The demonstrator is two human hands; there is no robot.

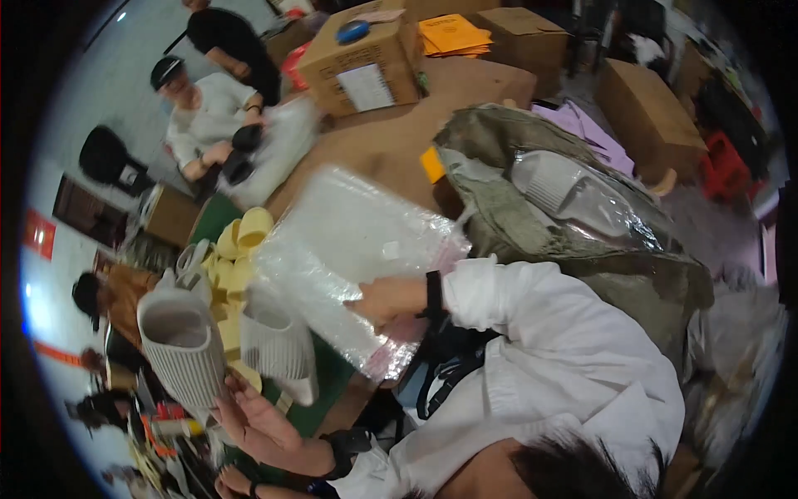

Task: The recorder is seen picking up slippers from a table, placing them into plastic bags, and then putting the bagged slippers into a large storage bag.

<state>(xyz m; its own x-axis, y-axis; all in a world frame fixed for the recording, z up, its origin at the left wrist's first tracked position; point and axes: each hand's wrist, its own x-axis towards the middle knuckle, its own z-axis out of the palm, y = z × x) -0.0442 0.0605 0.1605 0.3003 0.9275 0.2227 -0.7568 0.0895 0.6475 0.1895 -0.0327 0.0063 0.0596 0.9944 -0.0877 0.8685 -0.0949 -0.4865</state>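
At the left, my left hand (259,426) grips a pale grey ribbed slide sandal (181,353) near its lower end, holding it upright. A second grey ribbed slide sandal (278,353), smeared by motion, is just to its right; what supports it is not clear. My right hand (391,301) is on a stack of clear plastic bags (332,224) with pinkish edges. Its fingers are bent and drawn together at the top bag's surface, partly blurred.
Yellow slides (241,237) lie behind the grey pair on a green surface (332,382). To the right, an open olive sack (490,208) holds bagged grey slides (573,191). Cardboard boxes (357,62) stand at the back. A co-worker (204,121) across the table handles dark slides and plastic.
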